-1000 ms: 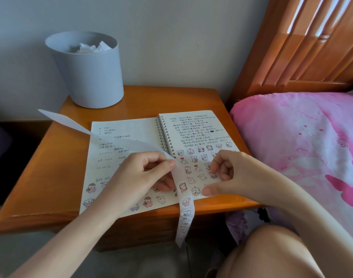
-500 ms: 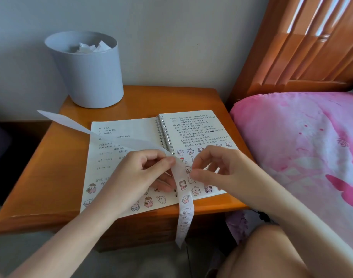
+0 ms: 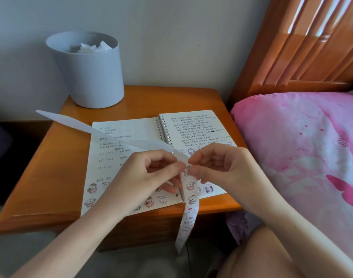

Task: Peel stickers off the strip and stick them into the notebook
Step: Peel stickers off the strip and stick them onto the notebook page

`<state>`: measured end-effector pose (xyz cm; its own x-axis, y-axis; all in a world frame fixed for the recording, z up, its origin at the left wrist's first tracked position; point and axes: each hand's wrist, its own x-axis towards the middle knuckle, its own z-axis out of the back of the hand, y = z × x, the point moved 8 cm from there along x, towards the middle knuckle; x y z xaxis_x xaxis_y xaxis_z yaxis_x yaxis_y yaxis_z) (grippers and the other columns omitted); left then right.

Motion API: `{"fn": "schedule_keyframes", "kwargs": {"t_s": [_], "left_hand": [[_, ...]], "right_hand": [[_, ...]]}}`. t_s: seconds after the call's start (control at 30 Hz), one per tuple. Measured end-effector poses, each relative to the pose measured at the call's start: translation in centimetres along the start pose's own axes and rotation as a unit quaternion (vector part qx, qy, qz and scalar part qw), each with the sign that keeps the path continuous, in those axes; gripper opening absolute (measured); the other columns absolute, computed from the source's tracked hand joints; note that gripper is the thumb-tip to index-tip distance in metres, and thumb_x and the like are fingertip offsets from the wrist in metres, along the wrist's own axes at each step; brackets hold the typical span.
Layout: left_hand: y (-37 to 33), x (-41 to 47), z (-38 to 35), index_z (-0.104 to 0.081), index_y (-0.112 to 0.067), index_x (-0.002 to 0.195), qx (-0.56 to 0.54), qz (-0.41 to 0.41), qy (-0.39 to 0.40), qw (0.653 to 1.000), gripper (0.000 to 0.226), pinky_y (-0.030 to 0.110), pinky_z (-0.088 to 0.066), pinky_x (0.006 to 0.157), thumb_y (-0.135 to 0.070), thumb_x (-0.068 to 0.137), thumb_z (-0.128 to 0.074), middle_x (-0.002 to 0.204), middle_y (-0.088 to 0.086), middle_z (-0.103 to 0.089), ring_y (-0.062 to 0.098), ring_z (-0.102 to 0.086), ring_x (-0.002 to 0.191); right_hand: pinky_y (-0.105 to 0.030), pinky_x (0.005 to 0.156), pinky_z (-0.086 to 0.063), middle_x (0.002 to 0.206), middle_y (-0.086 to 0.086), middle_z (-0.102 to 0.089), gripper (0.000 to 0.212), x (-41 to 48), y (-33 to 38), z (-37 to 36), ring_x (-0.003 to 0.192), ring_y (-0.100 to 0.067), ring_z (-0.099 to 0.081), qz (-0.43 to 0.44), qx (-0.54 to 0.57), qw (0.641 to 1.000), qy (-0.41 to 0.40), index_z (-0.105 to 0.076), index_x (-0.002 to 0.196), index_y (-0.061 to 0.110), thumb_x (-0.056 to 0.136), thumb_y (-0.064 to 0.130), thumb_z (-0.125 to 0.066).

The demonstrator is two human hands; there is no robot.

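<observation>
An open spiral notebook [image 3: 131, 131] lies on the wooden nightstand [image 3: 51, 167], with handwriting up top and small cartoon stickers along the lower parts of both pages. A long white sticker strip [image 3: 188, 215] runs from the upper left across the notebook, bends between my hands and hangs over the nightstand's front edge. My left hand [image 3: 143, 175] pinches the strip at the bend. My right hand [image 3: 221, 167] meets it there, thumb and forefinger closed on a sticker at the strip's edge.
A grey bin [image 3: 87, 69] with crumpled white paper stands at the nightstand's back left. A pink pillow [image 3: 302, 147] and wooden headboard [image 3: 304, 43] are on the right. My knee [image 3: 257, 255] is at the lower right.
My right hand has moved left from the right page to the strip and now pinches at the bend beside my left hand. The left hand and strip have barely moved.
</observation>
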<state>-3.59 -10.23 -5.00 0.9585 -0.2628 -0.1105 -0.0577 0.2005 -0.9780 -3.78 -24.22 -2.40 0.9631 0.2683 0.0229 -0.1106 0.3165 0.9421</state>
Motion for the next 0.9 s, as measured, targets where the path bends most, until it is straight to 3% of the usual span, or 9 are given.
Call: {"fn": "schedule_keyframes", "kwargs": {"t_s": [0.17, 0.37, 0.53, 0.73, 0.9], "left_hand": [[-0.09, 0.05, -0.13, -0.073, -0.017, 0.085, 0.002, -0.012, 0.004, 1.0, 0.02, 0.016, -0.056, 0.062, -0.032, 0.075, -0.064, 0.074, -0.003, -0.075, 0.011, -0.073, 0.068], [-0.05, -0.05, -0.21, -0.073, -0.015, 0.087, 0.01, -0.012, 0.0, 1.0, 0.011, 0.013, -0.055, 0.061, -0.021, 0.082, -0.066, 0.075, -0.006, -0.075, 0.007, -0.073, 0.068], [0.08, -0.05, -0.2, -0.073, -0.018, 0.086, 0.009, -0.002, -0.006, 1.0, 0.01, 0.013, -0.056, 0.062, -0.024, 0.083, -0.066, 0.074, -0.007, -0.075, 0.007, -0.073, 0.068], [0.06, -0.02, -0.27, -0.073, -0.017, 0.084, -0.007, 0.002, -0.012, 1.0, 0.011, 0.012, -0.054, 0.058, -0.022, 0.086, -0.063, 0.073, -0.003, -0.076, 0.009, -0.073, 0.065], [0.37, 0.07, -0.3, -0.072, -0.014, 0.082, -0.001, 0.01, -0.018, 1.0, 0.012, 0.013, -0.054, 0.057, -0.02, 0.087, -0.062, 0.07, -0.003, -0.075, 0.01, -0.072, 0.062]], "right_hand": [[-0.019, 0.066, -0.055, 0.078, -0.001, -0.072, 0.012, 0.01, -0.13, 0.02, 0.069, -0.009, -0.068, 0.002, -0.009, 1.0, -0.004, -0.07, 0.086, 0.017, 0.077, 0.009, -0.074], [-0.025, 0.07, -0.058, 0.08, -0.002, -0.072, 0.012, -0.02, -0.02, -0.02, 0.072, -0.011, -0.069, 0.007, -0.037, 0.999, 0.002, -0.07, 0.087, 0.016, 0.077, 0.01, -0.074], [-0.023, 0.069, -0.057, 0.079, 0.002, -0.071, 0.011, 0.02, 0.31, -0.15, 0.072, -0.007, -0.067, 0.018, -0.06, 0.998, 0.002, -0.07, 0.084, 0.02, 0.079, 0.011, -0.073], [-0.014, 0.066, -0.05, 0.081, 0.012, -0.068, 0.006, 0.03, 0.25, 0.07, 0.077, 0.0, -0.06, 0.021, -0.122, 0.992, -0.019, -0.07, 0.079, 0.024, 0.079, 0.02, -0.074], [-0.021, 0.072, -0.049, 0.09, 0.014, -0.061, 0.005, 0.06, 0.58, 0.11, 0.084, -0.005, -0.056, 0.022, -0.157, 0.987, 0.004, -0.067, 0.079, 0.03, 0.079, 0.029, -0.072]]}}
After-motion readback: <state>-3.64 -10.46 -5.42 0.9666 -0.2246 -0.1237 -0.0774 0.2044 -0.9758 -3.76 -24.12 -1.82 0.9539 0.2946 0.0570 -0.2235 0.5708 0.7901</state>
